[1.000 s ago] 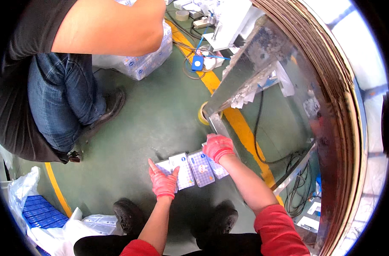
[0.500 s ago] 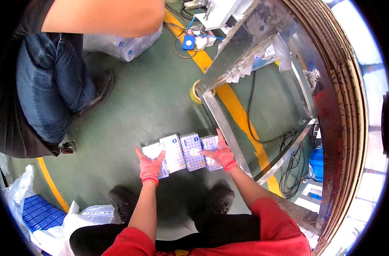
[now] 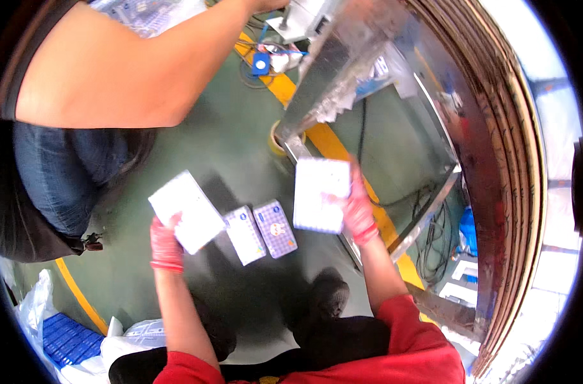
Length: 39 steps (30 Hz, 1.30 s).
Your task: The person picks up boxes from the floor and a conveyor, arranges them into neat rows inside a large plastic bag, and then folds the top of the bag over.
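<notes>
My left hand (image 3: 166, 244), in a red glove, grips a white tissue pack (image 3: 188, 206) by its near edge and holds it tilted above the floor. A second pale tissue pack (image 3: 318, 185) with a checked lower edge is raised in my right hand (image 3: 360, 214), also gloved; that hand is blurred. Between my hands, two more packs lie side by side on the green floor: a white one with a purple pattern (image 3: 245, 235) and a purple-checked one with a rabbit face (image 3: 276, 229).
A metal frame (image 3: 432, 253) stands close on my right, with stacked cardboard sheets (image 3: 515, 192) beyond it. A roll of yellow tape (image 3: 276, 138) touches the frame's leg. At left a co-worker's bare arm (image 3: 131, 77) reaches across. A blue crate (image 3: 70, 339) sits lower left.
Both hands have lifted the two outer packs off the floor row and moved apart. The two middle packs stay down. The co-worker's arm has come further into view.
</notes>
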### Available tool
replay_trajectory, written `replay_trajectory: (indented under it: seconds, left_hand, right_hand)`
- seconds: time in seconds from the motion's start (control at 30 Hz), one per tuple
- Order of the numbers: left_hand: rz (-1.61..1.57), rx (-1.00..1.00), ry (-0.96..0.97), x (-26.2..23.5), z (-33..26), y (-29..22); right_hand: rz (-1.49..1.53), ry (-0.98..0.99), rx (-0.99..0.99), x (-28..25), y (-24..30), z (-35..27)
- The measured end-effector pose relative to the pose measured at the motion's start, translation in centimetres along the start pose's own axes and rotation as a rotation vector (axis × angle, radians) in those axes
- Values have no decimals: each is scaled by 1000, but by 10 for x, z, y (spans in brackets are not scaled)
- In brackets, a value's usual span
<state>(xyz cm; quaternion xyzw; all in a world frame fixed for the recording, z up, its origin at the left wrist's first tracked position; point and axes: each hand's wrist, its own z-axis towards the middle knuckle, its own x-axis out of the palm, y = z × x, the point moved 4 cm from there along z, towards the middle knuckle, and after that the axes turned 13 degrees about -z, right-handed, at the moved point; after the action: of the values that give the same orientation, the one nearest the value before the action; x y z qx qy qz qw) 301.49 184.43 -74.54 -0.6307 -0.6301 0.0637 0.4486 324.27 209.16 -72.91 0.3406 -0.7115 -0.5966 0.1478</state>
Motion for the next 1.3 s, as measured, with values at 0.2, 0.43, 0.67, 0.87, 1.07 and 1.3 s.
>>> replay_trajectory:
  seconds: [0.2, 0.43, 0.67, 0.87, 1.07, 1.3]
  left_hand:
    - [-158, -34, 277, 92, -38, 31]
    - [66, -176, 554, 67, -47, 63]
    - [154, -142, 350, 56, -36, 29]
    - [-582, -32, 208, -27, -6, 24]
    - [-658, -53, 153, -43, 3, 63]
    - [-664, -54, 11, -26, 8, 78]
  right_hand:
    - [-91, 342, -117, 40, 40, -21]
    - [-24, 190, -117, 54, 35, -42]
    - [-184, 176, -90, 69, -22, -45]
    - [-1308, 85, -134, 111, -45, -66]
    - [-831, 83, 122, 100, -82, -24]
    - [-575, 87, 75, 96, -39, -38]
